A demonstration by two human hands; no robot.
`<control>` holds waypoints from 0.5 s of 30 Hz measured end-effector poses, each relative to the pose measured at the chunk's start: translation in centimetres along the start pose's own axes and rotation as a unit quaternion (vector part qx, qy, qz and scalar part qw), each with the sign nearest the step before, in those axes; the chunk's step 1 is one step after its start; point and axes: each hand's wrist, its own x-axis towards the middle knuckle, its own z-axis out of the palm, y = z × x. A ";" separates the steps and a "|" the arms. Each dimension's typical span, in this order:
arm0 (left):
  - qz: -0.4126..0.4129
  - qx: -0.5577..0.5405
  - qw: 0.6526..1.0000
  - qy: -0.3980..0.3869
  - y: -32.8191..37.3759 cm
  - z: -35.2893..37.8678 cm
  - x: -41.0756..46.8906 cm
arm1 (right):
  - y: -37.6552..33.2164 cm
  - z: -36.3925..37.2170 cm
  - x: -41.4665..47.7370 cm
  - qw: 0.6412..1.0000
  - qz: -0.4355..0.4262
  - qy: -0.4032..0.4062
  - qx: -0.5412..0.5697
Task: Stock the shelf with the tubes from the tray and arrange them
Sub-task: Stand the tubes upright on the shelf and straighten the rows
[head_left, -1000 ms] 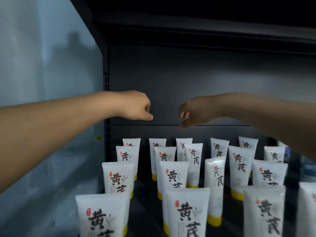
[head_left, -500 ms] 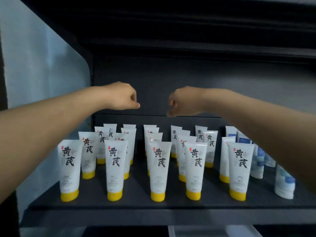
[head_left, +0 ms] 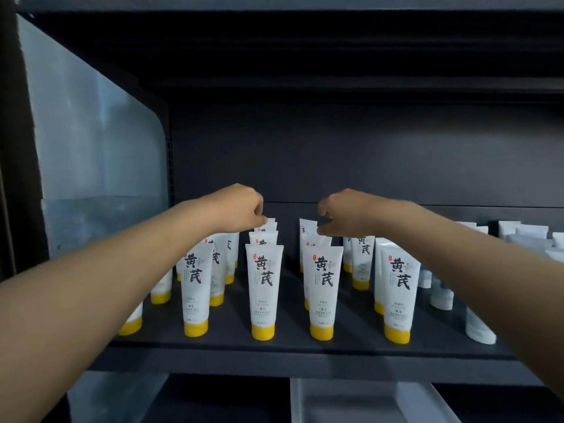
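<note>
over the back rows of the dark shelf (head_left: 291,346), the left hand (head_left: 241,210) hangs knuckles up with its fingers curled under, their tips right at the crimped top of the rear left tube (head_left: 271,221). whether they actually pinch it cannot be told. the right hand (head_left: 343,213) mirrors it, with fingers and thumb curled toward the top edge of the rear right tube (head_left: 306,225), and a real grip cannot be made out there either. the two hands are near each other but apart, and both bare forearms reach in from the lower corners.

beneath them the yellow-capped tubes (head_left: 264,288) stand upright on their caps in columns running front to back. they are white, with black characters facing out. two columns sit directly under the hands. more stand to the left, partly hidden behind the left forearm, and more to the right.

further right, a group of blue-and-white tubes (head_left: 441,296) stands on the same shelf. a clear panel (head_left: 91,154) closes the left end of the unit. below the shelf's front lip, a translucent container (head_left: 366,398) shows.
</note>
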 end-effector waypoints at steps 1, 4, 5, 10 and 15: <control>0.001 0.003 1.000 -0.004 -0.2 0.4 0.6 | 0.3 0.3 0.6 1.000 0.003 -0.004 0.002; 0.006 0.015 1.000 -0.013 -1.0 1.7 2.7 | 1.2 1.5 2.5 1.000 0.008 -0.010 0.002; 0.009 0.020 1.000 -0.017 -1.3 2.1 3.5 | 1.4 1.9 3.2 1.000 0.010 -0.012 0.002; 0.031 0.054 0.998 -0.032 -3.0 3.8 7.0 | 2.6 3.6 6.7 1.000 0.013 -0.023 -0.010; 0.081 0.076 0.993 -0.033 -3.6 4.6 9.3 | 2.9 4.2 7.8 0.999 -0.009 -0.026 0.033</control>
